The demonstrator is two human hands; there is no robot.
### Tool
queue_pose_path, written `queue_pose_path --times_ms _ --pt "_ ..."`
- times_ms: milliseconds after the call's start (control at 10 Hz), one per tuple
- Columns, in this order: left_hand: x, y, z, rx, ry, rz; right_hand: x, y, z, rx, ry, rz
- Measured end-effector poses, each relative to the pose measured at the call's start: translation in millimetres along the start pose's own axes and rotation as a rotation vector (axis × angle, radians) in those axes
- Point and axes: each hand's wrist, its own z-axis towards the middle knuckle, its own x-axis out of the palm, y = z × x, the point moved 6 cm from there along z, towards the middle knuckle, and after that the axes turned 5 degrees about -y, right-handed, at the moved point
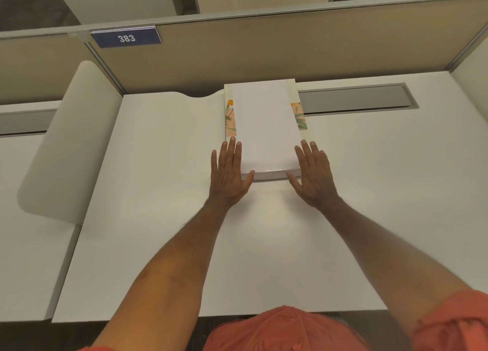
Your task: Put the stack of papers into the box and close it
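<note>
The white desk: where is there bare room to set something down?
The white desk is bare left of the left hand up to the curved white side panel, right of the right hand, and along the near edge. The middle back is taken by the white paper stack on the flower-printed box.

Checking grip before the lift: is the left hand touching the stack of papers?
Touching. In the head view the left hand lies along the left edge of the stack of papers, thumb against its near corner.

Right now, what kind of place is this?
Probably an open-plan office or study-carrel room: beige divider panel, numbered blue plate reading 383, and a white desk with a grey cable-tray lid.
</note>
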Motion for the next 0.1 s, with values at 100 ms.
queue_pose_path --times_ms 100 --pt "1.1 1.4 -5.0 0.016 -0.022 0.016 2.6 -0.7 0.2 0.008 -0.033 -0.004"
